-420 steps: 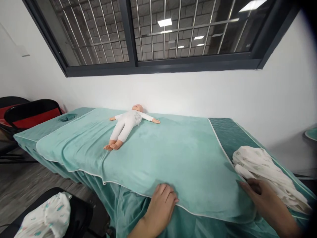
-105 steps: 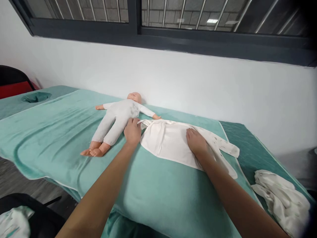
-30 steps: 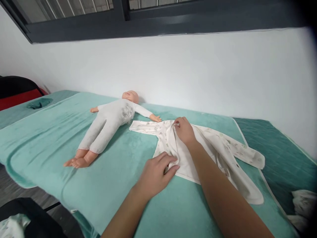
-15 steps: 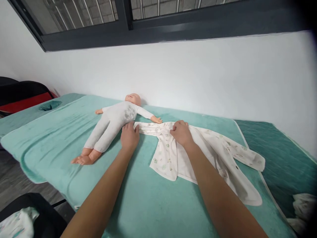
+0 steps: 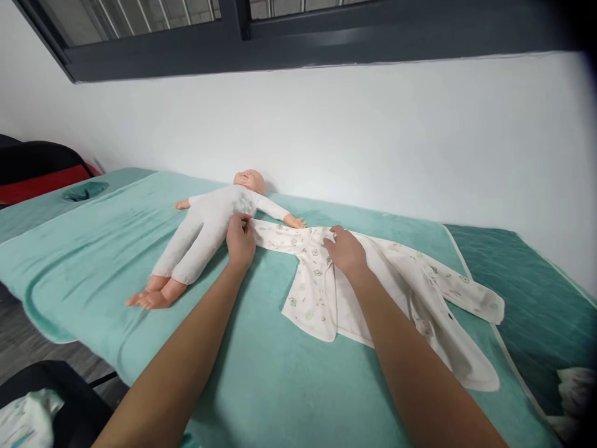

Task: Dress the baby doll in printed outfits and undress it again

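A white baby shirt (image 5: 312,286) with a small printed pattern lies spread on the bed, its front partly opened out. My left hand (image 5: 241,241) pinches the cuff of its left-hand sleeve, close beside the doll's hip. At the neck of the shirt, my right hand (image 5: 346,250) has its fingers curled on the cloth, thumb toward the index finger. A baby doll (image 5: 212,211) in a white bodysuit lies on its back to the left, its feet toward the near left. One doll hand touches or nearly touches the shirt's top edge.
A teal cover (image 5: 289,392) spreads over the bed, with a darker green cloth (image 5: 527,274) on the right. A white wall (image 5: 326,137) and dark window frame (image 5: 298,50) stand behind. Crumpled cloth (image 5: 28,417) rests on a black chair at lower left.
My left hand has shifted slightly up and turned, its fingers now pinched at the cuff. My right hand stays at the shirt's neck, fingers slightly rearranged. The view has tilted a little.
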A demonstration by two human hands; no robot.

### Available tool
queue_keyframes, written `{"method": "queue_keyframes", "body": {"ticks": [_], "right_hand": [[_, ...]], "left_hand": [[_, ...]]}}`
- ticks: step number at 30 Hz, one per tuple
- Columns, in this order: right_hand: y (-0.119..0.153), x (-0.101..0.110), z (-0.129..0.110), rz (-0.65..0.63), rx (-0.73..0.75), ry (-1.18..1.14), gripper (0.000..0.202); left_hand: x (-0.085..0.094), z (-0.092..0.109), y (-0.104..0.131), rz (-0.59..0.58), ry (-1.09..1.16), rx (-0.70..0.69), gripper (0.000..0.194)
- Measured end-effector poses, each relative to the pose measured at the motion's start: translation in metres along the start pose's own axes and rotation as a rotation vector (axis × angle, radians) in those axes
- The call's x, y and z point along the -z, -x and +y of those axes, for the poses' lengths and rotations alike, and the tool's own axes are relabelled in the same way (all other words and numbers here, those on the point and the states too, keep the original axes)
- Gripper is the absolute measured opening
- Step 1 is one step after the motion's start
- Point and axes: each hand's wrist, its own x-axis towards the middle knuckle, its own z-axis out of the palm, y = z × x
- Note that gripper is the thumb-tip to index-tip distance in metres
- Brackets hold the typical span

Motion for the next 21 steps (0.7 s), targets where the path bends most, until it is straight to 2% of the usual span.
{"method": "queue_keyframes", "body": {"ticks": [3, 8, 12, 15, 18, 20, 21], "right_hand": [[0.0, 0.001, 0.0, -0.013, -0.009, 0.01, 0.038], [-0.001, 0.004, 0.001, -0.01, -0.03, 0.006, 0.045], [-0.001, 0.004, 0.0, -0.029, -0.044, 0.016, 0.043], [-0.002, 0.007, 0.0, -0.055, -0.034, 0.025, 0.042], [-0.003, 0.014, 0.003, -0.091, -0.014, 0.033, 0.046], [-0.004, 0.02, 0.006, -0.11, -0.009, 0.042, 0.047], [-0.004, 0.023, 0.008, -0.12, -0.01, 0.048, 0.048]], "left_hand": [[-0.002, 0.002, -0.002, -0.012, -0.153, -0.007, 0.019], [-0.002, 0.01, 0.004, -0.081, -0.445, -0.026, 0.029], [0.001, 0.014, 0.009, -0.154, -0.542, -0.063, 0.03], [0.007, 0.02, 0.015, -0.123, -0.507, -0.167, 0.025], [0.02, 0.038, 0.041, -0.1, -0.342, -0.321, 0.02], [0.032, 0.058, 0.073, -0.2, -0.161, -0.396, 0.016], [0.037, 0.07, 0.092, -0.306, -0.096, -0.44, 0.016]]}}
